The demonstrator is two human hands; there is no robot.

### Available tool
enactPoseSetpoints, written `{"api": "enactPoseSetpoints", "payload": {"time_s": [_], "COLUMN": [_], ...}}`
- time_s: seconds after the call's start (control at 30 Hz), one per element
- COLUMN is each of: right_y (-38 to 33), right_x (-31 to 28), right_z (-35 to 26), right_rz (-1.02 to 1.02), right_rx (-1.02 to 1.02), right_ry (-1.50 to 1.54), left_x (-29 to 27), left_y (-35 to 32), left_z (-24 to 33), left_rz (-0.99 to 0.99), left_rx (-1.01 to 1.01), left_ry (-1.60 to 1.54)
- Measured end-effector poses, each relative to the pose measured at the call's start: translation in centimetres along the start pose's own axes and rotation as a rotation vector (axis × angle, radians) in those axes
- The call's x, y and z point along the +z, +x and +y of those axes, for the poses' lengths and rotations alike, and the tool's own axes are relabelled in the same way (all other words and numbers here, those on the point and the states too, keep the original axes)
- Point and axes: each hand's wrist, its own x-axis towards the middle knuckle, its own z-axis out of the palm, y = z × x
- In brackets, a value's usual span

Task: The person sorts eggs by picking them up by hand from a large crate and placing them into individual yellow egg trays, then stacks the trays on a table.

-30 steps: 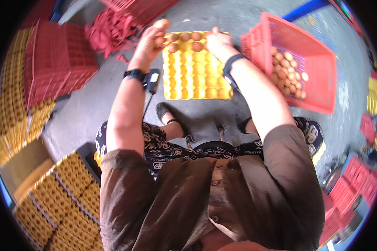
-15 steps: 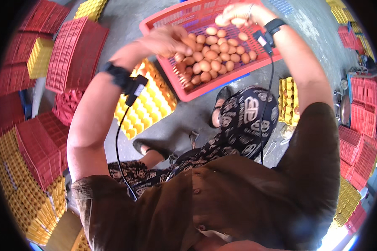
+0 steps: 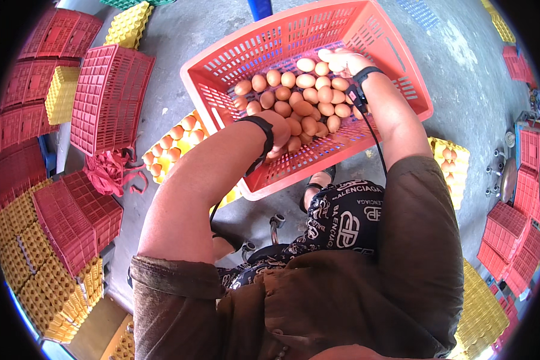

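Observation:
Many brown eggs (image 3: 303, 108) lie loose in a red plastic crate (image 3: 396, 57) in front of me. My left hand (image 3: 276, 129) is down inside the crate at its near left, among the eggs; its wrist and back hide the fingers. Farther right, my right hand (image 3: 345, 62) reaches over the far edge of the eggs. Its fingers stretch leftward beside a pale egg (image 3: 306, 65), with nothing visibly held. Left of the crate, a yellow egg tray (image 3: 196, 137) carries several eggs, partly behind my left forearm.
Another yellow tray with eggs (image 3: 456, 180) stands right of my knee. Red crates (image 3: 102, 99) and stacked yellow trays (image 3: 30, 252) line the left side. More red crates (image 3: 504, 231) stand at right. A red strap bundle (image 3: 111, 171) lies on the floor.
My right hand, which held pale eggs above the crate, has come down among the eggs. My left hand has moved nearer to me and lower in the crate. The view has shifted.

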Motion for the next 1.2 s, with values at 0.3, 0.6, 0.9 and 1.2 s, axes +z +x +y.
{"api": "enactPoseSetpoints", "payload": {"time_s": [0.3, 0.6, 0.9, 1.2], "right_y": [-1.3, -12.5, -3.9, -4.8], "right_x": [1.6, 25.3, 41.9, 41.2], "right_z": [-1.2, -15.3, 0.5, -0.3], "right_rz": [-0.255, -0.428, -0.073, -0.103], "right_rx": [-0.052, -0.949, -0.552, -0.614], "right_ry": [-0.120, -0.943, -1.388, -1.479], "left_x": [-1.1, 21.3, 22.6, 19.8], "left_y": [-7.8, -12.6, -9.9, -6.9], "left_z": [-7.8, -36.0, -34.6, -29.2], "left_rz": [0.807, 1.018, 1.281, 1.052], "left_rx": [0.723, -0.218, -0.144, -0.175], "left_ry": [-0.486, -0.492, -0.436, -0.367]}}
